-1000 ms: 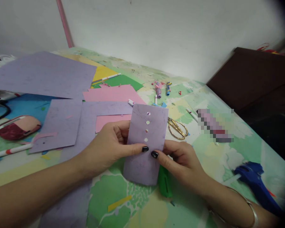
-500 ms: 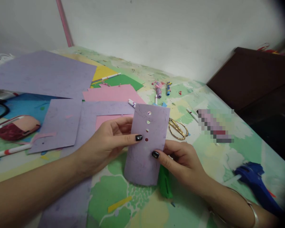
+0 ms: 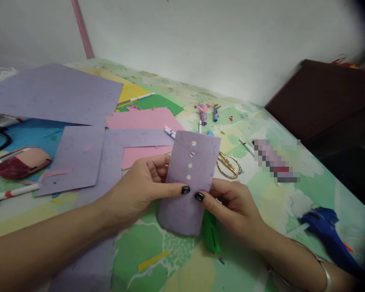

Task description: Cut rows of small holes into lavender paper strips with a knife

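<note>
Between my two hands stands a purple paper piece (image 3: 182,209), held upright and slightly bowed, with several round holes in a vertical row on its upper half. My left hand (image 3: 149,178) grips its left edge, thumb across the front just below the lowest hole. On the right edge my right hand (image 3: 228,202) pinches it, thumb in front; the fingers of both hands are partly hidden behind the paper. Below my right hand a green tool with a slot (image 3: 212,233), partly covered, lies on the table. Gold-handled scissors (image 3: 229,165) rest just beyond the paper, their blades hidden.
Purple sheets (image 3: 54,95), pink paper (image 3: 146,117) and green paper (image 3: 161,104) spread over the left and back. A blue glue gun (image 3: 325,227) lies at right, near a pixelated item (image 3: 275,160). Left are a maroon-and-pink case (image 3: 21,162) and a marker (image 3: 13,192). A yellow strip (image 3: 153,260) lies in front.
My left thumb has slid down the paper, from beside the lowest hole to below it, closer to my right thumb. The paper's top has tilted slightly to the right.
</note>
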The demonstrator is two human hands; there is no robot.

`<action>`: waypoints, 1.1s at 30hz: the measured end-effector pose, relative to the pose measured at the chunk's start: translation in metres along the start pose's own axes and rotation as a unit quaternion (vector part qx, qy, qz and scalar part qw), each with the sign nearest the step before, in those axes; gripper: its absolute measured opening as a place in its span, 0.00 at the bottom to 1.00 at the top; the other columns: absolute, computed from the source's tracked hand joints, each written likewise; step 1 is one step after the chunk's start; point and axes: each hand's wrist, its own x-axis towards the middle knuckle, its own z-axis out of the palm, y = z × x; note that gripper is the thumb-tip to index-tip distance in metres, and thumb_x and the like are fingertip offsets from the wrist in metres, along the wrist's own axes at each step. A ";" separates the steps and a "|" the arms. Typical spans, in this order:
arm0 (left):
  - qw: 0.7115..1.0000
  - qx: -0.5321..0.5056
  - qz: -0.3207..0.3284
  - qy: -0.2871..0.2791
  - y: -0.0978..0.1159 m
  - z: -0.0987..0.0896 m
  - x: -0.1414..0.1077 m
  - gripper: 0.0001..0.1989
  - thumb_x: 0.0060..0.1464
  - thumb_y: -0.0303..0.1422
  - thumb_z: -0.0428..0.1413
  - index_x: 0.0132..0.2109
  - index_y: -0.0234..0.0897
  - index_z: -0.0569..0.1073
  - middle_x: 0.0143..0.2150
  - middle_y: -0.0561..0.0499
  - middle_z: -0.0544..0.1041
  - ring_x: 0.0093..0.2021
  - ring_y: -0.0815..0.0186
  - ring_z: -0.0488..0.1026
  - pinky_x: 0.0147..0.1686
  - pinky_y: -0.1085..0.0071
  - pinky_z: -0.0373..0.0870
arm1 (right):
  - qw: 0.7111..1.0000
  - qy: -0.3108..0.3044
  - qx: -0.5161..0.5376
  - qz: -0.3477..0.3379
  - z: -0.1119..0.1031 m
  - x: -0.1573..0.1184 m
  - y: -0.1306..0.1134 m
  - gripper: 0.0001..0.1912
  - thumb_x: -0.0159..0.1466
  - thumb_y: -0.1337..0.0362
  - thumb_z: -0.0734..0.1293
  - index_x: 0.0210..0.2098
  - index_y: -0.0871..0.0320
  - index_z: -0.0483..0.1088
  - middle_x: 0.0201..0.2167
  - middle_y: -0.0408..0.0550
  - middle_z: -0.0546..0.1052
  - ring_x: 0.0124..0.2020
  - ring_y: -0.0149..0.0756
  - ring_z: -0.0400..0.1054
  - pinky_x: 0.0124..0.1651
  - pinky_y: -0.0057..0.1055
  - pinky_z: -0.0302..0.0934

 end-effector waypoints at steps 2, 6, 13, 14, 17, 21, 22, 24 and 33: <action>1.000 -0.020 0.002 0.001 0.000 0.002 0.001 0.19 0.45 0.26 0.71 0.46 0.38 0.79 0.41 0.49 0.84 0.40 0.64 0.80 0.39 0.73 0.77 | 1.000 0.002 -0.003 -0.003 0.000 0.000 0.000 0.16 0.68 0.59 0.63 0.25 0.58 0.66 0.20 0.40 0.63 0.23 0.27 0.53 0.26 0.28 0.50; 0.999 -0.028 0.012 -0.015 0.001 0.002 0.000 0.18 0.46 0.28 0.70 0.46 0.38 0.79 0.40 0.49 0.84 0.38 0.65 0.80 0.38 0.72 0.76 | 1.000 0.000 0.001 0.006 0.000 -0.001 0.000 0.17 0.68 0.59 0.63 0.24 0.58 0.64 0.21 0.41 0.63 0.24 0.28 0.54 0.26 0.28 0.50; 0.999 0.030 0.020 -0.030 0.000 -0.002 0.000 0.11 0.54 0.31 0.64 0.45 0.38 0.81 0.38 0.49 0.83 0.40 0.63 0.79 0.39 0.71 0.75 | 1.000 0.019 0.018 -0.006 0.001 -0.002 0.003 0.16 0.68 0.59 0.65 0.25 0.58 0.66 0.21 0.41 0.65 0.24 0.28 0.56 0.26 0.27 0.53; 0.998 0.039 0.026 -0.031 -0.001 -0.002 -0.001 0.11 0.53 0.31 0.65 0.45 0.38 0.81 0.38 0.49 0.83 0.40 0.63 0.79 0.40 0.70 0.75 | 0.999 0.025 0.017 -0.015 0.001 -0.001 0.003 0.16 0.68 0.60 0.65 0.25 0.59 0.67 0.21 0.41 0.66 0.24 0.27 0.57 0.26 0.27 0.53; 0.995 0.086 0.053 0.010 -0.001 -0.005 -0.003 0.12 0.54 0.35 0.65 0.46 0.38 0.80 0.41 0.48 0.81 0.42 0.61 0.77 0.42 0.68 0.74 | 0.996 0.061 0.012 -0.056 -0.002 0.000 0.002 0.12 0.67 0.64 0.66 0.27 0.58 0.71 0.20 0.38 0.66 0.21 0.25 0.58 0.22 0.23 0.53; 0.971 0.140 0.128 0.148 0.000 -0.012 -0.003 0.10 0.58 0.41 0.62 0.44 0.43 0.76 0.43 0.53 0.77 0.40 0.66 0.73 0.38 0.73 0.70 | 0.968 0.194 -0.046 -0.154 -0.014 0.002 0.008 0.11 0.67 0.71 0.66 0.29 0.56 0.76 0.15 0.34 0.69 0.15 0.23 0.64 0.19 0.20 0.59; 0.967 0.134 0.139 0.165 0.000 -0.013 -0.002 0.10 0.58 0.42 0.61 0.41 0.43 0.76 0.40 0.54 0.76 0.39 0.67 0.72 0.38 0.74 0.69 | 0.945 0.246 -0.103 -0.188 -0.018 0.003 0.010 0.11 0.66 0.73 0.67 0.32 0.55 0.78 0.17 0.35 0.74 0.18 0.23 0.68 0.24 0.21 0.65; 0.981 0.077 0.101 0.144 -0.001 -0.012 -0.001 0.13 0.59 0.45 0.60 0.37 0.40 0.75 0.36 0.53 0.74 0.37 0.67 0.71 0.38 0.73 0.69 | 0.895 0.286 -0.219 -0.265 -0.024 0.004 0.013 0.12 0.64 0.76 0.67 0.40 0.57 0.80 0.33 0.46 0.83 0.33 0.30 0.78 0.39 0.26 0.74; 0.992 -0.093 -0.047 -0.071 0.001 0.009 -0.007 0.22 0.49 0.29 0.67 0.52 0.41 0.75 0.47 0.46 0.79 0.42 0.61 0.77 0.40 0.68 0.74 | 0.792 0.226 -0.418 -0.384 -0.020 0.005 0.015 0.16 0.64 0.81 0.64 0.49 0.67 0.77 0.47 0.62 0.82 0.52 0.38 0.77 0.58 0.35 0.72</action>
